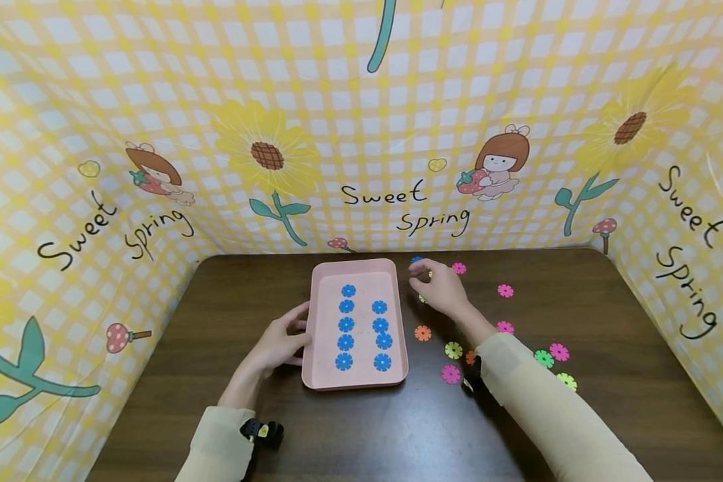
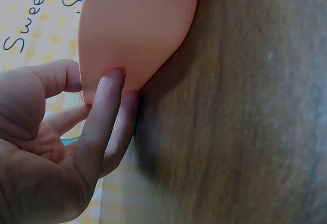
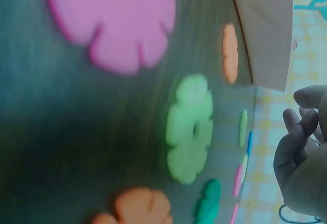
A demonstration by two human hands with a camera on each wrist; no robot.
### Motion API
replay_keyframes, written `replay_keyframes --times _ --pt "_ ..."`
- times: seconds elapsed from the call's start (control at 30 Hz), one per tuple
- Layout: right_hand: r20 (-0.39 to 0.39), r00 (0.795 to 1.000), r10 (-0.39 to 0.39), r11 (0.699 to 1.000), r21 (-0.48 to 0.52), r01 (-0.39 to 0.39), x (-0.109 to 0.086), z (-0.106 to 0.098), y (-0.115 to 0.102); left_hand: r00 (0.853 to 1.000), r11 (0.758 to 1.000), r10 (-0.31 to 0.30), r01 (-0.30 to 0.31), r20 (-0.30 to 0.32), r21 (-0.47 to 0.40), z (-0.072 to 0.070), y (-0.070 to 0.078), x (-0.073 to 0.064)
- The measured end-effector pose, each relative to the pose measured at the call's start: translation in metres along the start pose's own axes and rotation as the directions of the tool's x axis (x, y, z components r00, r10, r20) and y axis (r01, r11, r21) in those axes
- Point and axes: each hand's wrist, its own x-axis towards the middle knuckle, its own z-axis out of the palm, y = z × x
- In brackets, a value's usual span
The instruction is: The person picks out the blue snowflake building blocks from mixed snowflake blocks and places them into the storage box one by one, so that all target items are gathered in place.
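Note:
A pink tray [image 1: 355,381] lies on the table with two columns of blue snowflake discs [image 1: 346,324] in it. My left hand [image 1: 280,340] holds the tray's left side. In the left wrist view, its fingers [image 2: 107,106] press the tray's outer wall [image 2: 138,24], and one fingertip is hidden at the rim. To the right of the tray's far corner is my right hand [image 1: 441,286], fingers bent, above the table. A blue disc [image 1: 418,260] shows just beyond its fingertips. No piece is visible between its thumb and fingers in the right wrist view [image 3: 301,152].
Loose discs lie right of the tray: orange [image 1: 423,333], yellow [image 1: 454,350], pink [image 1: 450,373], green [image 1: 544,359] and several others. Some are partly covered by the right arm. A yellow checked cloth [image 1: 361,134] stands behind and beside the wooden table [image 1: 156,408].

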Motion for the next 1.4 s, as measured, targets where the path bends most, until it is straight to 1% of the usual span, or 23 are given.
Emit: replay_keyframes --times 0.1,0.23,0.43,0.57,0.7,0.8,0.87,1.0,1.17,1.3,1.4 --pt "-0.006 0.999 0.047 0.999 0.002 -0.047 0.005 -0.005 0.006 1.0 1.0 0.0 0.0 -0.001 -0.002 -0.001 0.001 0.0" --pt "-0.017 0.995 0.1 0.995 -0.022 -0.1 0.012 -0.01 0.014 1.0 1.0 0.002 -0.002 0.0 -0.005 0.0 0.0 0.001" --pt "-0.01 0.993 0.118 0.992 -0.049 -0.118 0.022 -0.015 0.025 1.0 1.0 0.0 0.0 -0.008 -0.006 0.001 0.0 0.0" --pt "0.026 0.989 0.146 0.985 -0.094 -0.143 0.029 -0.016 0.029 1.0 1.0 -0.002 0.002 -0.007 -0.011 0.002 -0.002 0.002" --pt "0.091 0.978 0.185 0.97 -0.178 -0.167 0.04 -0.016 0.03 1.0 1.0 -0.001 0.001 -0.007 -0.008 0.002 -0.002 0.001" --pt "0.124 0.97 0.209 0.959 -0.22 -0.178 0.047 -0.015 0.029 1.0 1.0 -0.003 0.003 -0.007 -0.003 0.0 -0.001 0.0" --pt "0.127 0.968 0.217 0.954 -0.237 -0.183 0.05 -0.014 0.028 1.0 1.0 -0.006 0.006 -0.006 -0.001 0.0 0.0 0.0" --pt "0.126 0.959 0.255 0.94 -0.263 -0.215 0.056 -0.012 0.024 1.0 1.0 -0.006 0.006 -0.002 0.002 -0.002 0.0 0.0" --pt "0.121 0.949 0.291 0.922 -0.301 -0.244 0.061 -0.013 0.016 1.0 1.0 -0.003 0.003 -0.005 -0.003 -0.001 0.0 0.001" --pt "0.121 0.94 0.318 0.914 -0.304 -0.27 0.063 -0.014 0.014 1.0 1.0 -0.003 0.003 -0.006 -0.011 -0.001 0.0 0.001" --pt "0.122 0.932 0.341 0.908 -0.298 -0.294 0.064 -0.013 0.016 1.0 1.0 0.003 -0.003 -0.004 -0.01 0.0 -0.001 0.001"
